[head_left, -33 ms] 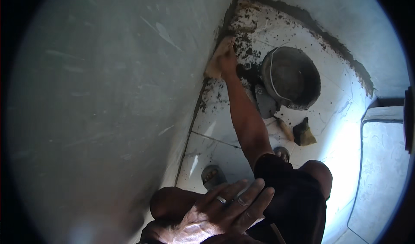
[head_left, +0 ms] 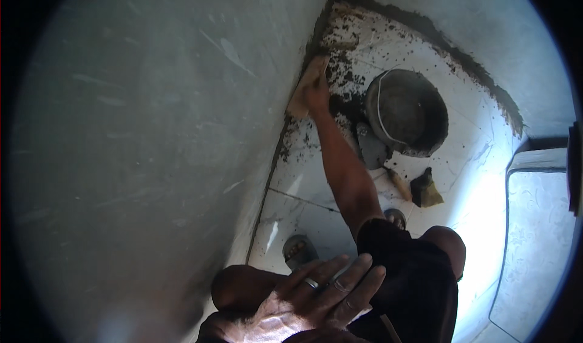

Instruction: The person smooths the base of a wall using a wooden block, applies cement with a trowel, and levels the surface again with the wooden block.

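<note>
My right hand (head_left: 317,94) is stretched far forward along the foot of the left wall. Its fingers close on a flat tan board (head_left: 299,102), which lies against the line where wall and floor meet. Dark mortar crumbs (head_left: 343,79) are scattered on the floor beside it. My left hand (head_left: 322,294), wearing a ring, is near my knees with its fingers stretched out and nothing visible in it; its palm is hidden. A trowel (head_left: 370,146) with a wooden handle lies right of my right forearm, beside a dark bucket (head_left: 407,112) with a wire handle and grey material inside.
The grey plastered wall (head_left: 152,130) rises close on my left. A dark mortar strip (head_left: 449,42) runs along the far wall's base. A black and yellowish scrap (head_left: 427,189) lies on the white tiles. A pale patterned panel (head_left: 537,240) stands at the right. My sandalled foot (head_left: 299,250) is below.
My right hand and the tan board have shifted slightly back toward me along the wall base. My left hand has stayed nearly where it was.
</note>
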A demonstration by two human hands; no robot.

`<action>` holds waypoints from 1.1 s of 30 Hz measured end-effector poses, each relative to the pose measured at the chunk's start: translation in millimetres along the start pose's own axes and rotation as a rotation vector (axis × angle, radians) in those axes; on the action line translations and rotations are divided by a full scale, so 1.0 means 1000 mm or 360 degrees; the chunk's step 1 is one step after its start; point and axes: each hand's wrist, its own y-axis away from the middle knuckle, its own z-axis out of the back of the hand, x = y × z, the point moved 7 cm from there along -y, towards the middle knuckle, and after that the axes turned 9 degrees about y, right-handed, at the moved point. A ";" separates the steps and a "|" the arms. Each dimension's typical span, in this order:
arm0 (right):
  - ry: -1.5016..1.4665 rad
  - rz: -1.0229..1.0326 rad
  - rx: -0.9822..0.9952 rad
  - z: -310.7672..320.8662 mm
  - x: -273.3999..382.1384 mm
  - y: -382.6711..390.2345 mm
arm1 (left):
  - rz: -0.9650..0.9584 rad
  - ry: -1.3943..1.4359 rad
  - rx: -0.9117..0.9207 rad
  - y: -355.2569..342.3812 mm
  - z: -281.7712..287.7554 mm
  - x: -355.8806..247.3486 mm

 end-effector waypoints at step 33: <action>-0.0241 -0.0045 0.0036 -0.008 -0.015 0.082 | 0.0146 0.0067 0.0019 -0.004 -0.003 0.007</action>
